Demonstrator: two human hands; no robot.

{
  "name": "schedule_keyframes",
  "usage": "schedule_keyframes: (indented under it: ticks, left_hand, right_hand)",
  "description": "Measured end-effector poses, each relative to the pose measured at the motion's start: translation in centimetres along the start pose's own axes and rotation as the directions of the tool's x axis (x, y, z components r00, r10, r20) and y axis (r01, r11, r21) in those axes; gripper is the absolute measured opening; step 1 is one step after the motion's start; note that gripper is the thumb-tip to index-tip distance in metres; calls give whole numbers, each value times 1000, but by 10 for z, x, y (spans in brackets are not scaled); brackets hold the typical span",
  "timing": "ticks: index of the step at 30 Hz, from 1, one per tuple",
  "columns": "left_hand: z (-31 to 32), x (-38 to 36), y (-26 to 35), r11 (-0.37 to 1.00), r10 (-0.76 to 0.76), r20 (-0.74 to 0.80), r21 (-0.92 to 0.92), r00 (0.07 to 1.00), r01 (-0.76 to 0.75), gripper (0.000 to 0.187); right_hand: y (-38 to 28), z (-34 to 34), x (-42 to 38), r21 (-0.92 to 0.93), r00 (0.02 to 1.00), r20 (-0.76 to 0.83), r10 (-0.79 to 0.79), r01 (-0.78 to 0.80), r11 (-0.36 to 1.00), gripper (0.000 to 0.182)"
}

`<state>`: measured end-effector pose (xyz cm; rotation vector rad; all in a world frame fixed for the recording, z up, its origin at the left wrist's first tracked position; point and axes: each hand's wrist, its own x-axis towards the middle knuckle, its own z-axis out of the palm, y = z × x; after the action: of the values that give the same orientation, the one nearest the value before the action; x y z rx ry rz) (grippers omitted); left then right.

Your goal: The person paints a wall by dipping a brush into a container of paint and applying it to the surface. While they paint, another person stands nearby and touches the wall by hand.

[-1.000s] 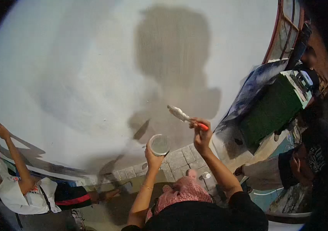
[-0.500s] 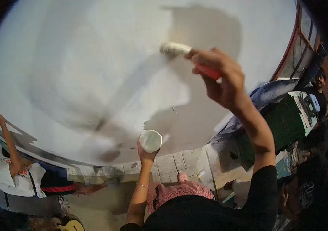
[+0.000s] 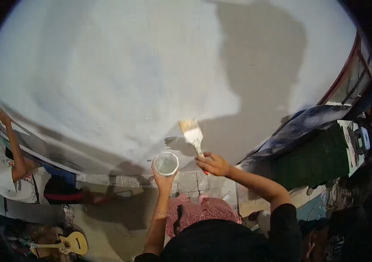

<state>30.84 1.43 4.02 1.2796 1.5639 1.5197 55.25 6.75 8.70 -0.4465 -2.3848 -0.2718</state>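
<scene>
Lowered from high on the wall since half a second ago, the right hand [image 3: 212,164] is now clenched around the red handle of a paintbrush [image 3: 193,135], bristles up, just right of the cup. A small white cup [image 3: 166,163] is gripped from below by the left hand [image 3: 163,180], held in front of the grey wall [image 3: 120,74]. Farther left, another person's raised arm [image 3: 11,144] is seen against the wall.

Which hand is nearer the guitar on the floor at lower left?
Left. The left hand, holding the paint cup, is on the guitar's side; the right hand, gripping the paintbrush, is farther right.
</scene>
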Motion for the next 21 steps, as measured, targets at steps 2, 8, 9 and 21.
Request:
schedule_keyframes:
  ticks: [2,8,9,21]
  left_hand:
    - [-7,-3,-13,1000,-10,-21,26,1000,10,96]
    - [-8,-14,-28,990,70,-71,125,995,-61,94]
    - [-10,-15,-30,993,33,-66,119,997,-25,94]
    - [-8,-21,-13,998,-12,-88,68,996,18,92]
  right_hand:
    - [-10,29,-24,53,995,70,67,-71,996,30]
    - [-13,76,-50,224,981,182,72,-113,968,38]
    - [-11,76,-47,234,980,186,69,-112,966,38]
    - [71,-56,69,278,919,162,359,-392,877,28]
